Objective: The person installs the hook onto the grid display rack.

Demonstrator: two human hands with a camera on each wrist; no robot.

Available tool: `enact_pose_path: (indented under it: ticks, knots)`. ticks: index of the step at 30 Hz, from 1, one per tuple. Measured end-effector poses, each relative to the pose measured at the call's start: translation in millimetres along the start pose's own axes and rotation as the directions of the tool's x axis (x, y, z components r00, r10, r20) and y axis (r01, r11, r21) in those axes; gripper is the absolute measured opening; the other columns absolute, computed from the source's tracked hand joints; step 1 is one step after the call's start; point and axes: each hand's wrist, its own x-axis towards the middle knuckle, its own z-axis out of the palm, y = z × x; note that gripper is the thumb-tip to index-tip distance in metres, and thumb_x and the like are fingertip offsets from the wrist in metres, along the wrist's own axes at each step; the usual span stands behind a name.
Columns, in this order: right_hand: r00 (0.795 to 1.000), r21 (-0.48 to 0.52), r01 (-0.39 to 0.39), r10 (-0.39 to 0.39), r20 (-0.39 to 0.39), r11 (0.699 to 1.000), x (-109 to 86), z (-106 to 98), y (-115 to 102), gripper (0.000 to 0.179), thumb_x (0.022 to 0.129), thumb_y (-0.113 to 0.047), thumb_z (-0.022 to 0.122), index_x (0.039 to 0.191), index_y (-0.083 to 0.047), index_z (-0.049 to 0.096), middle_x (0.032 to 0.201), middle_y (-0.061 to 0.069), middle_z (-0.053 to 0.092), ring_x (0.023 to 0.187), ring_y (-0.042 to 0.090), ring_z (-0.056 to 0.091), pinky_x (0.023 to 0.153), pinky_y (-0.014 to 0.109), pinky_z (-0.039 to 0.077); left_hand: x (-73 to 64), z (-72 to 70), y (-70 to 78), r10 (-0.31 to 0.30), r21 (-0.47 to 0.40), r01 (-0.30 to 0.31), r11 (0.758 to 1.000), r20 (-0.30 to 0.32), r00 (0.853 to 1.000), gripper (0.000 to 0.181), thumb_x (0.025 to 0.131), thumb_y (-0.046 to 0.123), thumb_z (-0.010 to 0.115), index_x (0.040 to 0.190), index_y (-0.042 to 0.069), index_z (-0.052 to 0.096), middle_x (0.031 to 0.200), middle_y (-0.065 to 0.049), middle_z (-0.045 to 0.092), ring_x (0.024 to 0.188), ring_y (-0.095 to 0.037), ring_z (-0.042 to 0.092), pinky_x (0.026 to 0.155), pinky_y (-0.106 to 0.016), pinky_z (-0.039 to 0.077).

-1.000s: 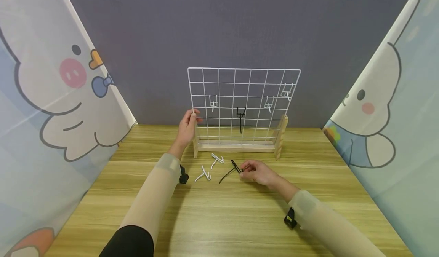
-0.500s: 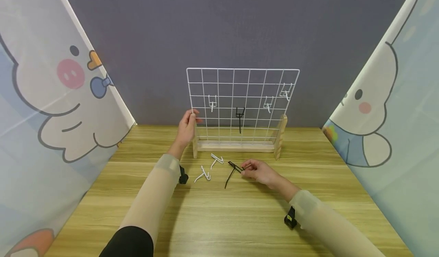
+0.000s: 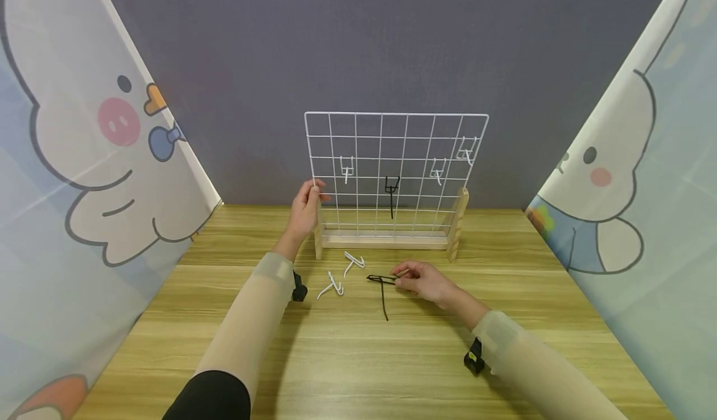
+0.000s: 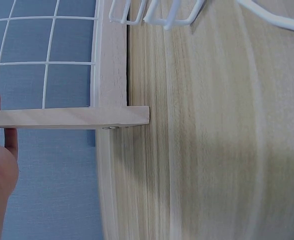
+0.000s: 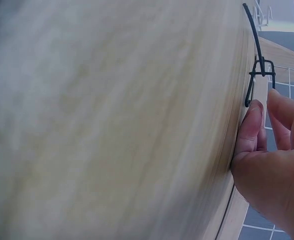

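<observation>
My left hand (image 3: 304, 211) grips the left wooden post of a white wire grid rack (image 3: 385, 242), just where the grid meets it. In the left wrist view, fingers show on both sides of that post (image 4: 67, 117). My right hand (image 3: 424, 281) pinches a black wire hook (image 3: 383, 280) by its prong end, low over the table in front of the rack. The right wrist view shows the same black hook (image 5: 262, 73) with its long arm pointing away from the fingertips. Two white hooks, one nearer the rack (image 3: 354, 261) and one nearer me (image 3: 332, 285), lie on the table.
On the grid hang a black hook (image 3: 392, 188) and three white hooks, at left (image 3: 347, 170), right (image 3: 437, 172) and upper right (image 3: 465, 153). The wood-grain table (image 3: 358, 358) meets a grey wall (image 3: 392, 40) behind. Printed cartoon sheets flank both sides.
The black hook has turned in my right hand's fingers: its long arm swung from pointing left to pointing toward me. My left hand has kept its place on the rack.
</observation>
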Motion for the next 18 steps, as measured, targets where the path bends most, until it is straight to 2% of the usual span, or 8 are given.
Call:
enact_pose_path:
  ticks: [7,18]
  knots:
    - [1.000,-0.021,0.030,-0.029,0.005,0.999,-0.7,0.4,0.6,0.030,0.107,-0.011,0.069,0.135,0.000,0.070,0.104,0.007,0.068,0.089,0.015,0.059,0.068,0.025,0.052,0.1,0.6,-0.5,-0.005,0.009,0.006,1.000,-0.008,1.000,0.034,0.121,0.021,0.041,0.136,-0.005,0.058,0.127,-0.038,0.065,0.120,-0.056,0.069,0.114,-0.048,0.049]
    - [0.999,-0.055,0.036,-0.035,0.011,0.998,-0.6,-0.5,-1.1,0.027,0.109,-0.011,0.067,0.135,-0.004,0.073,0.103,0.011,0.068,0.087,0.017,0.058,0.070,0.025,0.054,-0.3,1.1,0.8,-0.011,0.008,0.011,1.000,-0.007,1.000,0.037,0.121,0.021,0.040,0.136,-0.007,0.056,0.131,-0.037,0.062,0.123,-0.056,0.068,0.119,-0.058,0.047]
